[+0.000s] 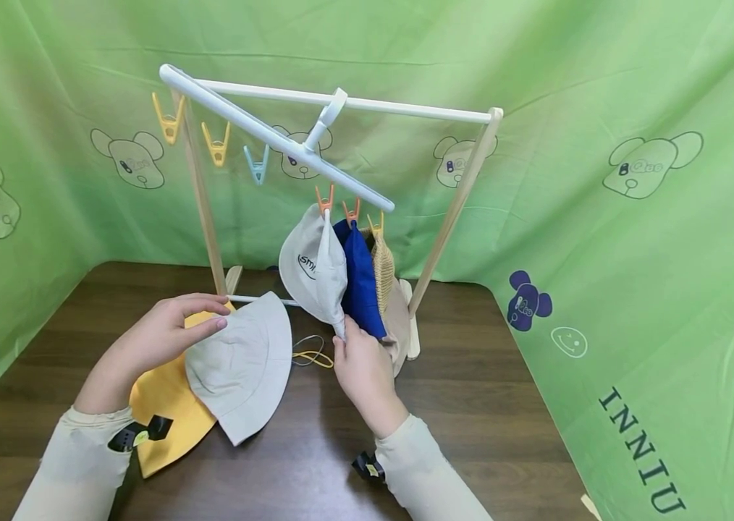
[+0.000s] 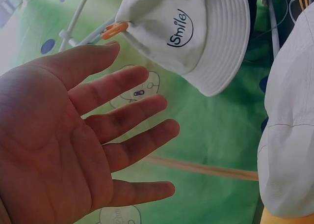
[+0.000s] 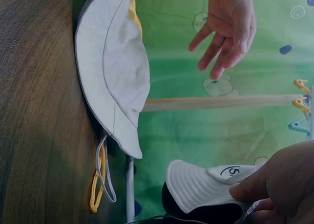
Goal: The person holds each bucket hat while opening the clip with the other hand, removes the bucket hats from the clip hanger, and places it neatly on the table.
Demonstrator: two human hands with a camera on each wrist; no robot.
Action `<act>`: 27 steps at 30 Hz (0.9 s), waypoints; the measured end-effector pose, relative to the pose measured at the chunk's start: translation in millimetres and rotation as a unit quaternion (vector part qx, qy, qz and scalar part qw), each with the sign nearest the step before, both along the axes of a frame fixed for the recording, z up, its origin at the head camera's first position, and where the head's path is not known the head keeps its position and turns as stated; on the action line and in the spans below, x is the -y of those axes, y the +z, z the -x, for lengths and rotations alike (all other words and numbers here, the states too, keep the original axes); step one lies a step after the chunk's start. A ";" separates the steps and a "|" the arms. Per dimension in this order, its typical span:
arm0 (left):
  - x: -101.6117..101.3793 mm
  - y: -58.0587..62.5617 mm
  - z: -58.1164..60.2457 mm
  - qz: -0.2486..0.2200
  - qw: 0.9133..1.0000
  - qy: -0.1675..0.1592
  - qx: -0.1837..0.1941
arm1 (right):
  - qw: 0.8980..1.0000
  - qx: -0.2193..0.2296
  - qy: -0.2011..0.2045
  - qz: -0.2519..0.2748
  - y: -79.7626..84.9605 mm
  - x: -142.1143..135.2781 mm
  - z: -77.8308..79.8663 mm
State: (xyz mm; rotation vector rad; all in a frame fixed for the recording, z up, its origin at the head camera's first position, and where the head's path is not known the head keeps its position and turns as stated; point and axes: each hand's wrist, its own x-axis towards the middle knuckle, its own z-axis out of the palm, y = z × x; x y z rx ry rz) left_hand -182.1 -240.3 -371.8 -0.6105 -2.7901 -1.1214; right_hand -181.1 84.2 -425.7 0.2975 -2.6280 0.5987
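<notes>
A white bucket hat with "Smile" lettering hangs from an orange clip on the hanger. My right hand pinches its brim, thumb on the brim's edge in the right wrist view. My left hand, fingers extended and apart, is raised near an off-white bucket hat and grips nothing. That hat lies on the table, partly over a yellow hat. Behind the hanging white hat, a blue hat and a tan woven hat hang from their own clips.
A white hanger bar hooks over the rack's top rod. Two yellow clips and a blue clip hold nothing on its left. Cord loops lie on the wooden table. A green curtain surrounds the table.
</notes>
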 end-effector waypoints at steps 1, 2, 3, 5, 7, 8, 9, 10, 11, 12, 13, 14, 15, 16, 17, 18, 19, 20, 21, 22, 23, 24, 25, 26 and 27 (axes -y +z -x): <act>-0.4 -0.1 0.3 0.000 1.000 0.000 0.000 | 1.000 -0.001 0.000 0.000 0.2 -0.1 -0.2; -0.6 -0.2 0.5 0.001 1.000 -0.001 0.000 | 1.000 -0.001 0.000 -0.001 0.6 -0.1 -0.5; -0.8 -0.3 1.0 0.002 1.000 -0.001 -0.002 | 1.000 -0.001 -0.001 -0.002 0.8 0.0 -0.6; -1.1 -0.5 1.8 0.005 1.000 -0.001 -0.003 | 1.000 -0.001 -0.004 -0.001 1.7 0.4 -0.7; -1.3 -0.9 2.1 0.006 1.000 0.000 0.001 | 1.000 0.003 -0.008 -0.003 2.0 0.8 -0.9; -1.2 -1.3 1.9 0.006 1.000 0.000 0.004 | 1.000 0.005 -0.010 -0.003 2.0 1.0 -1.0; -1.3 -1.4 1.5 0.007 1.000 0.002 0.006 | 1.000 0.008 -0.011 -0.003 1.9 1.1 -0.9; -1.7 -1.5 1.0 0.006 1.000 0.005 0.008 | 1.000 0.008 -0.011 -0.003 1.8 1.0 -0.7; -2.4 -1.8 0.7 0.005 1.000 0.006 0.008 | 1.000 0.008 -0.012 -0.004 1.6 0.7 -0.4; -3.1 -2.2 0.4 0.004 1.000 0.008 0.009 | 1.000 0.008 -0.013 -0.004 1.3 0.3 -0.1; -3.4 -2.7 -0.1 0.004 1.000 0.011 0.009 | 1.000 0.008 -0.012 -0.003 1.2 0.4 0.4; -4.0 -3.2 -0.3 0.003 1.000 0.014 0.009 | 1.000 0.005 -0.011 -0.003 1.2 0.4 1.0; -5.0 -3.7 -0.2 0.002 1.000 0.015 0.008 | 1.000 0.004 -0.011 -0.003 1.0 0.4 1.4; -6.2 -4.5 0.4 0.000 1.000 0.016 0.008 | 1.000 0.003 -0.012 -0.003 0.7 0.2 1.7; -7.4 -5.4 1.0 -0.001 1.000 0.016 0.010 | 1.000 0.004 -0.012 -0.002 0.5 0.1 1.8; -8.8 -6.4 1.8 -0.001 1.000 0.016 0.012 | 1.000 0.004 -0.013 -0.002 0.3 0.0 1.9; -10.3 -6.8 2.5 -0.003 1.000 0.018 0.014 | 1.000 0.005 -0.011 -0.002 0.2 0.1 2.1; -11.6 -7.1 3.2 -0.005 1.000 0.020 0.017 | 1.000 0.006 -0.010 -0.002 0.0 0.4 2.4; -13.0 -7.0 4.0 -0.008 1.000 0.023 0.019 | 1.000 0.006 -0.007 -0.002 -0.2 0.8 2.9; -14.2 -6.9 5.2 -0.011 0.999 0.027 0.020 | 1.000 0.006 -0.005 -0.003 -0.3 1.5 3.8; -16.9 -7.1 6.4 -0.016 0.999 0.030 0.021 | 1.000 0.007 -0.004 -0.003 -0.3 1.1 3.4; -19.6 -6.9 7.6 -0.021 0.999 0.033 0.023 | 1.000 0.009 -0.003 -0.003 -0.3 0.9 3.2; -22.4 -6.6 9.0 -0.028 0.999 0.036 0.024 | 1.000 0.010 -0.002 -0.003 -0.3 0.7 3.0; -25.4 -6.5 10.5 -0.035 0.998 0.038 0.025 | 1.000 0.010 -0.002 -0.004 -0.3 0.6 2.9; -28.8 -6.3 12.1 -0.041 0.998 0.041 0.025 | 1.000 0.011 -0.002 -0.004 0.0 0.7 2.6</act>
